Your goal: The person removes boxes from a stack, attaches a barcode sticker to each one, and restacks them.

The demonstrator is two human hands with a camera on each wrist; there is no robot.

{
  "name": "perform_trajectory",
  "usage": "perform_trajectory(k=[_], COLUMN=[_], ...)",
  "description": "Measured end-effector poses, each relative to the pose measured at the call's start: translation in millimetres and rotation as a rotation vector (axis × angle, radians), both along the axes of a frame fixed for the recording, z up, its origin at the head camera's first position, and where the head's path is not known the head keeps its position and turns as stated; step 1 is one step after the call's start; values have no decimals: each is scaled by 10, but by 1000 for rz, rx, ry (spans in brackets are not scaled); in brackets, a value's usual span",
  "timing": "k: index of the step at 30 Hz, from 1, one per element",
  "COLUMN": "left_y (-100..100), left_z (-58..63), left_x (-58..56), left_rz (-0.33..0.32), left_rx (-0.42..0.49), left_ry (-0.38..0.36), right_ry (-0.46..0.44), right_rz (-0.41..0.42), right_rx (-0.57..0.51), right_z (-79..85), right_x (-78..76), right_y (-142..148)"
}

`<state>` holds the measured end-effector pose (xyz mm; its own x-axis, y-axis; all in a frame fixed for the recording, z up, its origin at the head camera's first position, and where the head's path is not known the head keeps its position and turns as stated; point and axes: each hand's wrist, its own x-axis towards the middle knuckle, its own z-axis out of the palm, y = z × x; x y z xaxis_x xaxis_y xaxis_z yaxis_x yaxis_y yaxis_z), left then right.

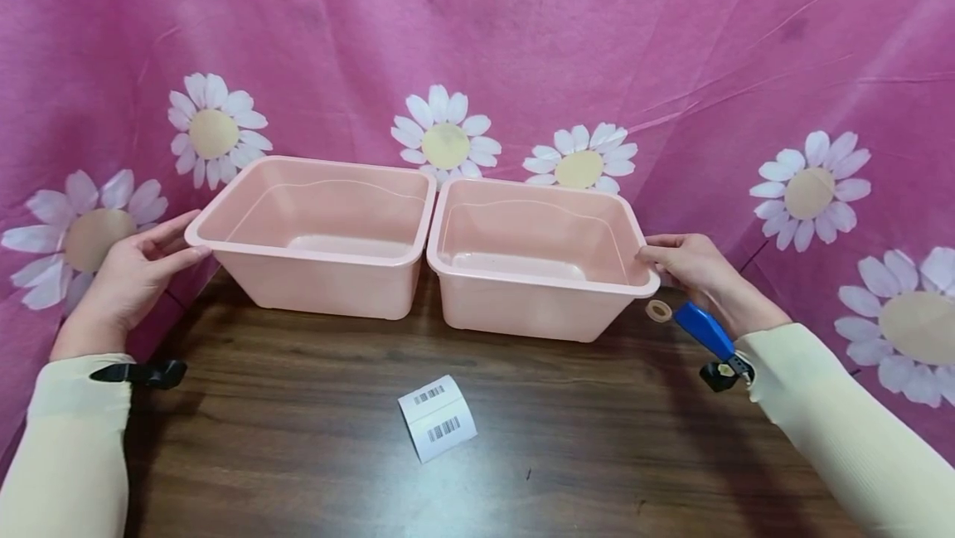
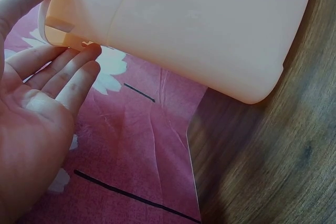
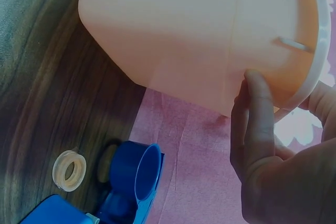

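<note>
Two pink plastic storage bins stand side by side on the table, rims almost touching. My left hand (image 1: 130,285) grips the outer rim corner of the left bin (image 1: 321,285), thumb over the rim. In the left wrist view the fingers (image 2: 79,80) reach beneath that rim. At the far side of the right bin (image 1: 522,310), my right hand (image 1: 701,277) pinches the rim; the right wrist view has its fingers (image 3: 259,114) against the outer wall. Both bins look empty inside.
A white label strip with barcodes (image 1: 436,422) lies on the brown wooden table (image 1: 313,455) before the bins. Beside the right bin are a small tape roll (image 3: 58,172) and a blue tape dispenser (image 3: 126,166). Pink flowered cloth (image 1: 559,32) hangs behind.
</note>
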<state>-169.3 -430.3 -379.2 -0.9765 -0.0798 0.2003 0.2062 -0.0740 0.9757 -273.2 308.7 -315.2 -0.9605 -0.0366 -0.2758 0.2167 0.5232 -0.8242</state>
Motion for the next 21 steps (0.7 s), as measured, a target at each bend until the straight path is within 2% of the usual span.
perform_trajectory(k=[21], left_y=[41], left_z=[26], left_x=[42], left_rz=[-26], left_rx=[43], left_ry=[19], right_ry=[4], right_rz=[-12], right_rx=[-125], right_z=[-7], right_x=[122], right_y=[71])
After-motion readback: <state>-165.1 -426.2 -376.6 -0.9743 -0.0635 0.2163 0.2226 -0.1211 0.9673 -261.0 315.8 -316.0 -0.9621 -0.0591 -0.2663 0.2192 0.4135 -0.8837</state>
